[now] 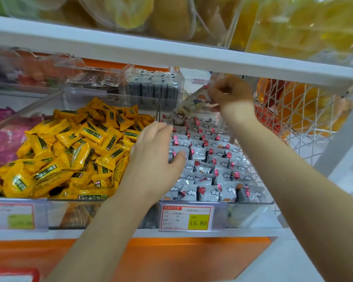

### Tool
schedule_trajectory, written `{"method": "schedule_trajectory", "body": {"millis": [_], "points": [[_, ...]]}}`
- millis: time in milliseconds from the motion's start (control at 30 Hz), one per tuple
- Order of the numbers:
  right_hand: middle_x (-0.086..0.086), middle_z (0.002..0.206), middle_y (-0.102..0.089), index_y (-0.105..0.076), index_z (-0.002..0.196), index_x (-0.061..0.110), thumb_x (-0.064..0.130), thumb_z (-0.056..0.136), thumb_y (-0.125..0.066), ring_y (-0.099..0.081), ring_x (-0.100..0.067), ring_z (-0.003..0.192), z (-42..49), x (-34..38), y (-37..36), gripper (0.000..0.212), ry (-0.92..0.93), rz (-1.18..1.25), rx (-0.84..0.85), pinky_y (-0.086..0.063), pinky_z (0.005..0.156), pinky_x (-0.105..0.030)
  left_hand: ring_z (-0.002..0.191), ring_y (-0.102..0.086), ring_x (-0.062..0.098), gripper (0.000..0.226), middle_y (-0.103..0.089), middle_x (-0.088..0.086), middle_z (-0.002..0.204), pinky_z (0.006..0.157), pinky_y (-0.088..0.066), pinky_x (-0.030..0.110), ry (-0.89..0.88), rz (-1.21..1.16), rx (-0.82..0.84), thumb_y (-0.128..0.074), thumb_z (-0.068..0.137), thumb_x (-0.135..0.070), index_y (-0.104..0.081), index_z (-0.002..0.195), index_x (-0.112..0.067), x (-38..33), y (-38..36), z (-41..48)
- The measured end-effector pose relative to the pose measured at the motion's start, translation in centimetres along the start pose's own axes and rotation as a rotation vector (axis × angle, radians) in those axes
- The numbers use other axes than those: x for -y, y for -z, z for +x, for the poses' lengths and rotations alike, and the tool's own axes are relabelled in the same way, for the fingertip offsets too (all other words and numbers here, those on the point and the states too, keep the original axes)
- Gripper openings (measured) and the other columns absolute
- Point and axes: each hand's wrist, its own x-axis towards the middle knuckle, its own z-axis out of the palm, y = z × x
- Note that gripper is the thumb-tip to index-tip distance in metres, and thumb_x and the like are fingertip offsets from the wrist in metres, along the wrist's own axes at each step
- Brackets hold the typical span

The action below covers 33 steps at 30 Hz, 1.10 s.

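Observation:
A clear bin (251, 206) holds several rows of grey-white snack packets (216, 159) with red and cloud prints. My left hand (155, 157) rests over the left side of these rows, fingers loosely curled, touching the packets at its fingertips. My right hand (230, 92) is raised at the back of the bin under the upper shelf and pinches a pale printed packet (196, 102), which hangs tilted down to the left above the back rows.
Left of it a bin holds loose yellow packets (69, 151); pink packets (2, 137) lie further left. Clear boxes of dark snacks (151, 88) stand behind. A white shelf board (130, 49) runs overhead. A white wire basket (298, 115) stands right. A price tag (186, 217) reads 15.80.

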Motion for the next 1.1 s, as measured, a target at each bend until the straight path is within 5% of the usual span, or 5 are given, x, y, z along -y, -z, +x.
{"method": "schedule_trajectory", "body": {"millis": [133,367,700,833,1100], "points": [[-0.012,0.09,-0.067,-0.058,0.084,0.007,0.007,0.09,-0.058,-0.065,-0.013,0.063,-5.1,-0.3,2.7,0.006,-0.111,0.261,0.018,-0.052,0.054,-0.017,0.133,-0.019,0.013,0.056,-0.03,0.0,0.145,0.109,-0.016,0.03,0.038,0.009,-0.077,-0.044,0.092,-0.037,-0.033,0.142,-0.012,-0.5,0.4,-0.3],[-0.003,0.061,-0.061,-0.058,0.071,0.007,0.006,0.092,-0.054,-0.062,-0.014,0.059,-11.3,-1.2,4.3,0.021,-0.314,0.705,0.101,-0.054,0.063,-0.022,0.129,-0.02,0.012,0.042,-0.035,0.003,0.142,0.105,-0.016,0.029,0.022,0.001,-0.078,-0.034,0.095,-0.035,-0.055,0.125,-0.015,-1.1,0.7,-1.7],[-0.009,0.074,-0.067,-0.062,0.088,-0.001,0.002,0.067,-0.062,-0.066,-0.015,0.061,-12.1,-0.3,5.6,0.021,-0.332,0.938,0.253,-0.053,0.06,-0.018,0.059,-0.052,0.003,0.028,-0.056,-0.004,0.064,0.051,-0.038,0.011,0.038,-0.35,-0.258,-0.033,0.098,-0.027,-0.056,0.084,-0.026,-2.7,2.9,-2.3],[-0.011,0.074,-0.066,-0.06,0.096,-0.005,0.002,0.068,-0.062,-0.066,-0.015,0.061,-12.1,-0.5,5.4,0.029,-0.333,0.953,0.271,-0.053,0.06,-0.018,0.034,-0.043,0.006,0.03,-0.056,0.012,0.053,0.036,-0.034,0.015,0.18,-0.621,-0.177,-0.035,0.099,-0.025,-0.054,0.081,-0.011,-3.0,3.3,-2.3],[-0.006,0.065,-0.067,-0.058,0.089,-0.002,0.0,0.09,-0.05,-0.066,-0.01,0.059,-11.5,-1.4,6.0,0.008,-0.406,0.983,0.13,-0.053,0.058,-0.015,0.035,-0.035,0.003,0.022,-0.057,0.001,0.05,0.035,-0.029,0.013,0.234,-1.017,0.256,-0.036,0.097,-0.015,-0.051,0.087,-0.002,-2.9,3.8,-2.5]]}}
